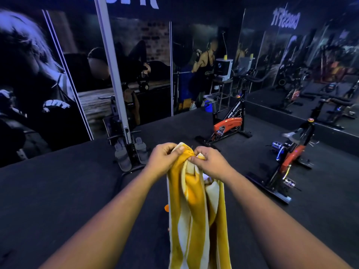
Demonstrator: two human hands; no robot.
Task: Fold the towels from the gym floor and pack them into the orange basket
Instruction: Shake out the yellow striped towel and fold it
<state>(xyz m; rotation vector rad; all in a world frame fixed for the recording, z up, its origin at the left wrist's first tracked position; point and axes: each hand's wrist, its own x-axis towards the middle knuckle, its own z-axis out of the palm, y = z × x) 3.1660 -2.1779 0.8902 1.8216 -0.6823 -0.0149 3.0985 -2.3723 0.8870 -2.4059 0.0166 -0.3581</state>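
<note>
Hands meet at chest height: the left hand (165, 158) and right hand (208, 164) both pinch the top edge of the yellow-and-white towel (196, 210), which hangs long-axis down between the forearms. An orange glimpse behind it may be the basket (166, 208).

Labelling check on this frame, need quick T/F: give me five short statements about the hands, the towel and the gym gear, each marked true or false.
1. Both hands grip the top edge of the towel. True: the left hand and the right hand pinch it close together.
2. The towel is plain white. False: it is striped yellow and white.
3. The towel hangs down between the forearms. True.
4. The towel lies flat on the floor. False: it is held up and hangs bunched.
5. The exercise bikes stand to the left of the hands. False: they stand to the right.
</note>
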